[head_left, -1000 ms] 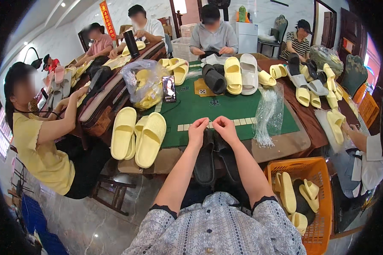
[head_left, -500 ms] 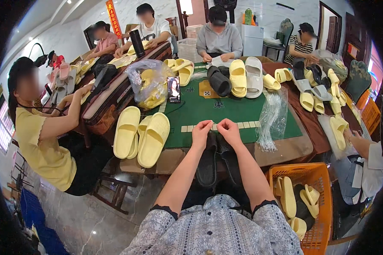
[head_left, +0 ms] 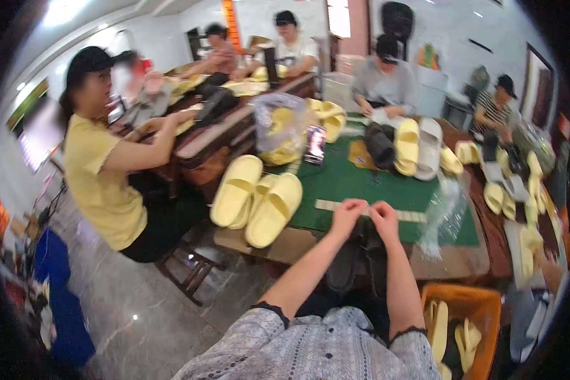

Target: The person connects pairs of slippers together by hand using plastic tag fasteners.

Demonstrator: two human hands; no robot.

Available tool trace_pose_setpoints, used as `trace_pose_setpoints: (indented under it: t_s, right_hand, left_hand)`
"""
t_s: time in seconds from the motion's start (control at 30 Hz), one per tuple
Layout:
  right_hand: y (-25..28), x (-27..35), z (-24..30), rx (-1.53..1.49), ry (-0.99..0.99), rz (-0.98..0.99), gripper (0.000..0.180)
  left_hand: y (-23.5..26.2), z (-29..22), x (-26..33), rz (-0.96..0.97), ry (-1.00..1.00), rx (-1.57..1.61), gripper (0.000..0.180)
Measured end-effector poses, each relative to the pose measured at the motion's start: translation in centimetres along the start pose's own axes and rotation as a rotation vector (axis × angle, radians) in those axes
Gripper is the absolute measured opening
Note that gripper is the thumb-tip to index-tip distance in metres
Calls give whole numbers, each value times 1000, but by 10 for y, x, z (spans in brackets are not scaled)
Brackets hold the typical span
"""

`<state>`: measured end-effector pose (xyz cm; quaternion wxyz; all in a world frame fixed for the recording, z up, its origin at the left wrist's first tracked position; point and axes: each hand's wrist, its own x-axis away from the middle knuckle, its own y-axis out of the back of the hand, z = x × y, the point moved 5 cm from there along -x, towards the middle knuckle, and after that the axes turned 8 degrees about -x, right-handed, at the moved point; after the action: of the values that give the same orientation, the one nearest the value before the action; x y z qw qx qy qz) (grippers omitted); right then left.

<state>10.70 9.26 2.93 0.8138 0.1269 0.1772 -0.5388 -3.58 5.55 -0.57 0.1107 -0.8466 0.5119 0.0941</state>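
Both hands (head_left: 349,216) pinch close together near the green mat (head_left: 335,183), black slippers (head_left: 342,266) showing between the forearms (head_left: 307,272).

Brightly lit, apparently motion-blurred.

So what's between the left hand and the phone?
Only bare green mat lies between the left hand and the phone, seen in the head view.

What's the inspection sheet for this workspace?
Surface: green mat on brown table.
Job's things: pair of black slippers, below both hands.
Clutter: yellow slippers left, phone beyond, clear plastic bag right.
Grips: left grip and right grip pinched, side by side; contents too blurred to tell.
Cables: too blurred to tell.
Surroundings: co-worker in yellow left, orange basket holding slippers right.
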Motion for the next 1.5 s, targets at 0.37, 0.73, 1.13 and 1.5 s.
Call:
trace_pose_setpoints:
  t_s: [0.37, 0.73, 1.13, 1.5]
  right_hand:
    - [11, 1, -19, -88, -4, -41, 8]
    - [7, 0, -12, -68, -7, -32, 11]
    - [7, 2, -17, -90, -3, 3, 7]
    - [3, 6, -1, 30, 16, -19, 9]
  left_hand:
    - [-9, -10, 13, 78, -45, 0, 22]
    - [-10, -10, 7, 121, -48, 44, 19]
    - [-10, -11, 8, 139, -74, -31, 22]
    - [-7, -1, 2, 97, -45, -73, 20]
